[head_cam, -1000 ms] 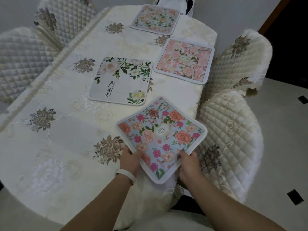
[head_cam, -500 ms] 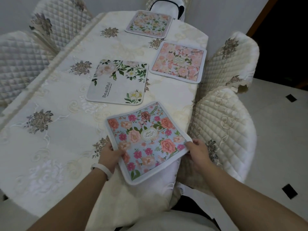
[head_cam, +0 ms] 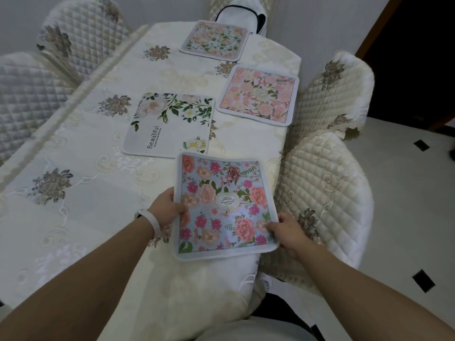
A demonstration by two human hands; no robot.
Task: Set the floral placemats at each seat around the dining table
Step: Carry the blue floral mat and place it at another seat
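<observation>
- Cream cloth covers the table [head_cam: 81,153]; quilted chairs stand round it on a pale floor [head_cam: 406,168].
- Nearest, the left hand [head_cam: 165,207], with a white wristband [head_cam: 154,221], grips the left edge of the blue mat [head_cam: 222,205], thumb on top and fingers tucked beneath.
- At the mat's near right corner, the right hand [head_cam: 288,231] pinches the edge with curled fingers.
- This mat sits at the table's near right end, beside the near right chair [head_cam: 325,193]. Its near edge reaches the rounded table edge. I cannot tell whether it lies fully flat or is partly raised.
- Step in hand, as I judge it: seating this mat at the near right place.
- Next move calls for lowering it flat, squaring it to the table edge in front of that chair, in line with the pink mat, then letting go with both hands.
- Just beyond, the white mat [head_cam: 170,125] lies mid-table, its near edge almost touching the blue one; it faces no seat.
- Farther right, the pink mat [head_cam: 258,94] lies before the far right chair [head_cam: 332,94].
- At the far end lies the far mat [head_cam: 214,40], before a chair holding a white bag [head_cam: 240,13].
- Left chairs [head_cam: 24,94] have no mats before them, so those places look undone.
</observation>
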